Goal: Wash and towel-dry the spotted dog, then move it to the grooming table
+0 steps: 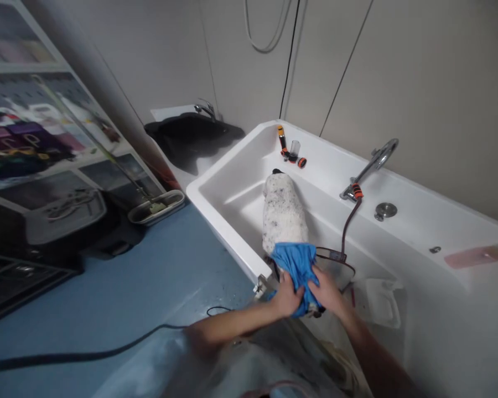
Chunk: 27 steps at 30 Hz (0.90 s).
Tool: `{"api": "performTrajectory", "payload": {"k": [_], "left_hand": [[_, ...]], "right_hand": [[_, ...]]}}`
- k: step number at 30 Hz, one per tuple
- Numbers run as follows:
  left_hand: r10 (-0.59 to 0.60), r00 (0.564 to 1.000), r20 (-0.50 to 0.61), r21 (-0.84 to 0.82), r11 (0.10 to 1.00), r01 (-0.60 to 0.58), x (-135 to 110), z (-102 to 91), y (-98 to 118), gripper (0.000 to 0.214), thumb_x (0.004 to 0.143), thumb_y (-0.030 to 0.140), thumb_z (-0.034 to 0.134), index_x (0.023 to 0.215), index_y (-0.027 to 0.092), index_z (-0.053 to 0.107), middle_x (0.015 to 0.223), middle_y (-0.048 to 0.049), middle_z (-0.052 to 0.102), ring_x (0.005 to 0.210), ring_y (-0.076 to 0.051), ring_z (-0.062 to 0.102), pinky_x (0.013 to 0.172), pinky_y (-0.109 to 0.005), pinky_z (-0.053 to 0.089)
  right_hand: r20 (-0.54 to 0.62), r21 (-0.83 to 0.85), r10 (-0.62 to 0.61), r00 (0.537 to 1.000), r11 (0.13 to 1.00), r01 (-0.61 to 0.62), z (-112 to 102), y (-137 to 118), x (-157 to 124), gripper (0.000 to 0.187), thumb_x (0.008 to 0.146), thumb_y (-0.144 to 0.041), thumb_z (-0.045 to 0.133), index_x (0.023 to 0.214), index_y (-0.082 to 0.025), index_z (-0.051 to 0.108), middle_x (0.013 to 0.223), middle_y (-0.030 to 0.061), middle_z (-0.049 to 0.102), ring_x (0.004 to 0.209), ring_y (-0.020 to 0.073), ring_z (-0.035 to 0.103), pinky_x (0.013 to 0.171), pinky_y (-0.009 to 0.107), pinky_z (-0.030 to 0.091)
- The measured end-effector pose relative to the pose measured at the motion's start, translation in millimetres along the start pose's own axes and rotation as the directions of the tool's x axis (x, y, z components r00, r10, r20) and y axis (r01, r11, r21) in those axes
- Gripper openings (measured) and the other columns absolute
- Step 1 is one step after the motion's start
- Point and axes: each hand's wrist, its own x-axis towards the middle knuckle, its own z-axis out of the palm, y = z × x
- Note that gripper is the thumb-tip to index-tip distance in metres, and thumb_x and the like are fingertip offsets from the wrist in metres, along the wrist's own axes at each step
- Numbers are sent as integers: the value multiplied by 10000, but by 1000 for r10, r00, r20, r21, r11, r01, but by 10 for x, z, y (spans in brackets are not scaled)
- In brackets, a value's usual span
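A white dog with dark speckles (283, 213) stands in the white tub (228, 221), facing away from me. A blue towel (295, 265) is draped over the end of the dog nearest me. My left hand (288, 297) presses on the towel's left side, fingers curled over the cloth. My right hand (327, 291) grips the towel's right side. Both hands squeeze the towel against the dog. The part of the dog under the towel is hidden.
A chrome tap (373, 163) with a dark hose (348, 224) sits on the tub's far ledge, beside an orange-black spray nozzle (288, 150). A pink bottle (477, 255) lies at right. Black cable (87, 354) crosses the blue floor (157, 276). Shelves (33, 127) stand left.
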Motion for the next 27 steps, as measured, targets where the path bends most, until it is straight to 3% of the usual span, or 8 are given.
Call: {"api": "performTrajectory", "payload": {"k": [4, 8, 11, 15, 21, 24, 25, 27], "left_hand": [[-1, 954, 301, 266, 960, -83, -437, 15, -191, 799, 798, 403, 753, 1525, 164, 521, 1667, -247, 414, 1581, -403, 371, 1327, -507, 284], [95, 991, 95, 364, 923, -123, -436, -32, -138, 214, 885, 241, 606, 1077, 198, 690, 1411, -194, 636, 1391, -370, 551, 1234, -504, 392], [179, 984, 18, 234, 956, -178, -464, -186, 68, 70, 903, 225, 562, 866, 229, 621, 1049, -112, 725, 1072, -298, 674, 1055, -435, 513], [460, 888, 1, 79, 885, -459, -862, -407, 522, 192, 896, 328, 585, 736, 225, 561, 753, -18, 640, 747, -193, 597, 789, -313, 523], [472, 707, -526, 167, 873, -459, -1287, -1206, 908, 206, 733, 293, 714, 652, 221, 539, 627, 42, 533, 644, -138, 519, 687, -249, 495], [216, 587, -780, 80, 965, -249, -1249, -1577, 699, 222, 702, 268, 773, 718, 219, 557, 690, 39, 573, 718, -157, 568, 774, -268, 534], [127, 626, -770, 20, 984, -175, -1243, -1588, 582, 261, 694, 296, 811, 742, 215, 568, 719, 26, 599, 765, -176, 602, 826, -295, 550], [-40, 815, -579, -115, 993, -33, -1260, -1412, 333, 365, 725, 475, 848, 770, 201, 611, 738, -23, 646, 851, -242, 669, 896, -383, 577]], "right_hand": [[46, 138, 116, 992, 983, -122, 197, 227, -337, 839, 759, -592, 709, 1498, -214, 591, 1596, 184, 572, 1519, 356, 515, 1263, 540, 404], [-288, 95, 341, 895, 940, -328, 407, 124, -275, 705, 937, -613, 422, 1418, -118, 566, 1447, 269, 653, 1394, 374, 620, 1211, 557, 443], [-303, -135, 225, 926, 952, -276, 438, -38, -471, 761, 883, -585, 574, 1452, -81, 527, 1484, 327, 596, 1448, 459, 545, 1205, 649, 400], [-141, -230, -179, 974, 963, 143, 519, -371, -839, 1036, 605, -513, 895, 1492, -124, 526, 1600, 289, 495, 1548, 497, 389, 1259, 672, 320], [-35, -130, -221, 975, 968, 214, 515, -918, -571, 142, 738, -281, 750, 844, -188, 738, 922, 100, 765, 973, 326, 728, 965, 476, 573], [-119, -34, -277, 953, 961, 275, 336, -1118, -427, 170, 737, -306, 740, 867, -197, 746, 1050, 113, 778, 1074, 305, 713, 1038, 450, 548], [-163, 34, -291, 943, 953, 300, 307, -1199, -414, 249, 728, -324, 740, 942, -197, 756, 1162, 127, 771, 1153, 307, 699, 1090, 453, 526], [-228, 175, -304, 925, 922, 346, 354, -1387, -464, 419, 725, -364, 716, 1110, -201, 743, 1329, 141, 728, 1276, 309, 661, 1170, 465, 478]]}}
